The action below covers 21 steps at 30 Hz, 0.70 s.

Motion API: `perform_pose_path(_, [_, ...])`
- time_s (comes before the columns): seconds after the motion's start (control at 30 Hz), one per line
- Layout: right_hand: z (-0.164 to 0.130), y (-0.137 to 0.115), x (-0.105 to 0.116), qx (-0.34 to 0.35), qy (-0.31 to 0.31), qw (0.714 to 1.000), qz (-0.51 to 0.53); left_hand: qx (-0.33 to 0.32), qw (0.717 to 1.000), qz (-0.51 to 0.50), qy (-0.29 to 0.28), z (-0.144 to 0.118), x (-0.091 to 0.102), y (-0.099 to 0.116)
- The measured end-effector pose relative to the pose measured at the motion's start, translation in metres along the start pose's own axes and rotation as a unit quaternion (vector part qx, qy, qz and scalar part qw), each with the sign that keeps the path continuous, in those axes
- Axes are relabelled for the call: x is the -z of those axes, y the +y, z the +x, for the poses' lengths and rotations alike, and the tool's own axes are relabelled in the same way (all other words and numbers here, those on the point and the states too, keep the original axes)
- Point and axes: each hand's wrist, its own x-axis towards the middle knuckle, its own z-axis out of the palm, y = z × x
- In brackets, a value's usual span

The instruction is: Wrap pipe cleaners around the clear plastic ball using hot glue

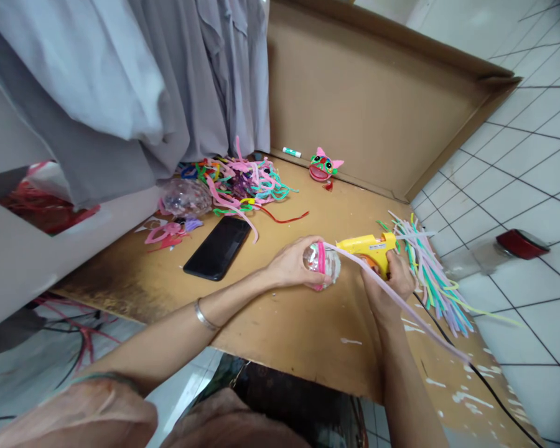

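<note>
My left hand (294,262) is wrapped round a clear plastic ball-like piece (333,269) with a bright pink band about it. A long pale lilac pipe cleaner (401,302) runs from the top of this piece down to the right, passing in front of my right hand (396,280). That hand grips a yellow hot glue gun (364,245) by its handle. The gun's nozzle points left, close by the clear piece; whether they touch, I cannot tell. A glue stick (416,235) sticks out of the back of the gun.
Right of the gun lies a bundle of pastel pipe cleaners (436,280), near a black cord (488,386). A black phone (218,247) and a tangled pipe-cleaner heap (247,177) lie on the left. A small decorated face (322,167) sits by the cardboard wall (354,93).
</note>
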Motion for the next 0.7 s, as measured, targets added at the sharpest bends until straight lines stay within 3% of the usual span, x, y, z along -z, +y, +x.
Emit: perform_pose_path(0.7, [0.0001,0.0016,0.0022,0.012,-0.004,1.000,0.016,0.011,1.000,-0.015,-0.008,-0.0002,-0.0006,0.0012])
